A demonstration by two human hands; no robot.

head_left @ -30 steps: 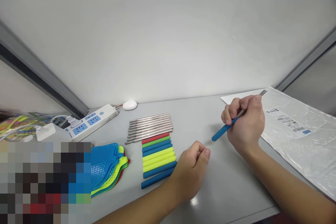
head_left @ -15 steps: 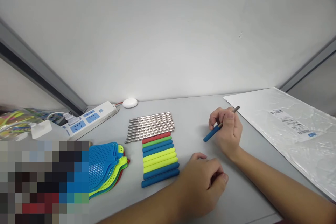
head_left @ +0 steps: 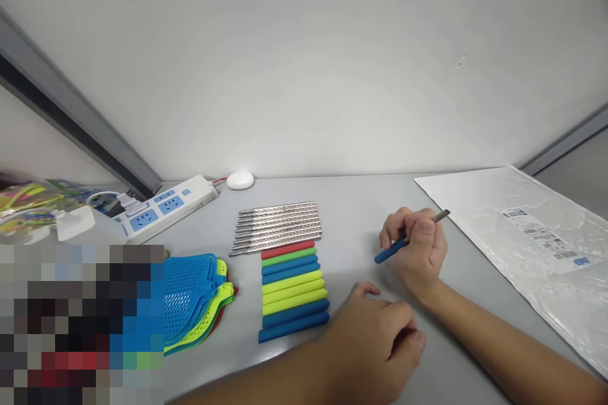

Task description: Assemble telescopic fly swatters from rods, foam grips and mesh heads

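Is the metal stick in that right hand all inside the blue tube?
No, some is out: the metal stick pokes past the right hand, opposite the blue tube. The grip hides whether any is inside.

Right grip (head_left: 420, 250) clenched, left grip (head_left: 380, 338) seemingly half-curled
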